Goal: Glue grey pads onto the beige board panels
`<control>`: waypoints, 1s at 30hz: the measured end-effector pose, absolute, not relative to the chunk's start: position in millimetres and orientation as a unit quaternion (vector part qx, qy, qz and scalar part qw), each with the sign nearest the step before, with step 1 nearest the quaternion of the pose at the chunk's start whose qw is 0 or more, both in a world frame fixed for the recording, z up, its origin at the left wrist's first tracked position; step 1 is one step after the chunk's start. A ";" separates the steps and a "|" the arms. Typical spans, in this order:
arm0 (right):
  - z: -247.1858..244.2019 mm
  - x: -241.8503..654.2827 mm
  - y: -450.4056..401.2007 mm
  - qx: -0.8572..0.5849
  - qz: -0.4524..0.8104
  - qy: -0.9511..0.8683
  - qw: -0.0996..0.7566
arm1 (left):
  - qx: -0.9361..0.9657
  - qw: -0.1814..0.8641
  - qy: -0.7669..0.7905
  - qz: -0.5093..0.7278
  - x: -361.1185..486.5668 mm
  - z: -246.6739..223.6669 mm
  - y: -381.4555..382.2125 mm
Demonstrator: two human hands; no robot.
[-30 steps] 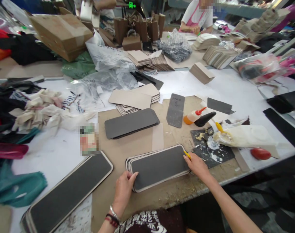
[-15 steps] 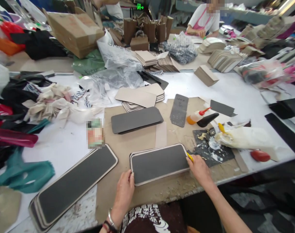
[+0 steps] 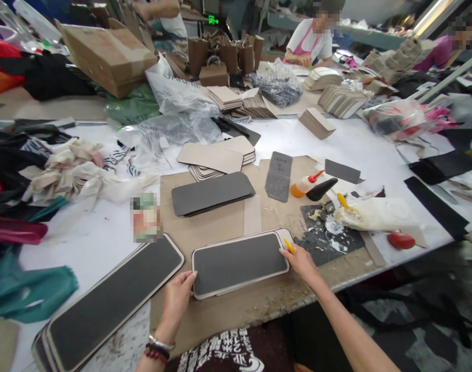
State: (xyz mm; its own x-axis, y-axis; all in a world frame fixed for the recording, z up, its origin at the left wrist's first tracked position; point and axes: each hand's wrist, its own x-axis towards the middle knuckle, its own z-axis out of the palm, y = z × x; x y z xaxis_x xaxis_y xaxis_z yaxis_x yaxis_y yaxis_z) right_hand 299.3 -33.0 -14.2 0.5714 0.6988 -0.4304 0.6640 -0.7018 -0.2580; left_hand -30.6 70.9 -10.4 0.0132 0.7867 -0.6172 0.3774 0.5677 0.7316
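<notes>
A dark grey rounded rectangular panel (image 3: 238,264) with a pale border lies in front of me, overlapping a similar pale-edged panel (image 3: 284,235) underneath. At its left end, my left hand (image 3: 177,295) pinches the edge between thumb and fingers. My right hand (image 3: 301,263) grips the opposite end, with a thin yellow tool (image 3: 289,246) sticking out between its fingers; most of the tool is hidden. To the left lies a slanted stack of the same bordered panels (image 3: 115,299). Plain grey panels (image 3: 213,193) rest just beyond the held one.
Beige boards (image 3: 216,155) are piled farther back. On the right are a glue-smeared dark board (image 3: 324,243), an orange-filled bottle (image 3: 303,185) with a red tip, a white bag (image 3: 375,214) and a red oval object (image 3: 401,239). Fabric scraps (image 3: 73,170) cover the left; a co-worker (image 3: 311,44) sits opposite.
Both hands have slid the top panel to the left, so the pale end of the one beneath now shows at the right. The camera view has turned slightly too.
</notes>
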 end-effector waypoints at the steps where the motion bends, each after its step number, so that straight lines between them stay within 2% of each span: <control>1: -14.3 299.0 -32.4 -0.887 0.258 -0.382 0.025 | 0.427 0.568 0.680 0.180 -30.4 -9.9 70.9; 8: -13.0 297.1 -29.8 -0.890 0.260 -0.373 -0.010 | 0.427 0.559 0.689 0.175 -32.2 -12.1 70.8; 14: -15.2 298.1 -31.6 -0.887 0.250 -0.388 -0.002 | 0.426 0.569 0.681 0.178 -31.4 -10.0 70.5; 23: -22.3 316.0 -37.2 -0.836 0.344 -0.398 0.152 | 0.371 0.669 0.619 0.179 -34.8 2.0 69.9; 30: -17.2 308.2 -30.8 -0.851 0.329 -0.396 0.102 | 0.381 0.664 0.621 0.167 -35.3 -2.4 72.3</control>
State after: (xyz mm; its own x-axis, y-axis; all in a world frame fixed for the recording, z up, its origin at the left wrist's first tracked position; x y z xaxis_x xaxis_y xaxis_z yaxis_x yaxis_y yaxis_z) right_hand 308.2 -30.8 -17.2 0.4703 0.7407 -0.4798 0.6066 -0.6662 -0.4338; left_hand -35.3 72.3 -2.4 0.1727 0.6950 -0.6980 0.2506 0.6543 0.7135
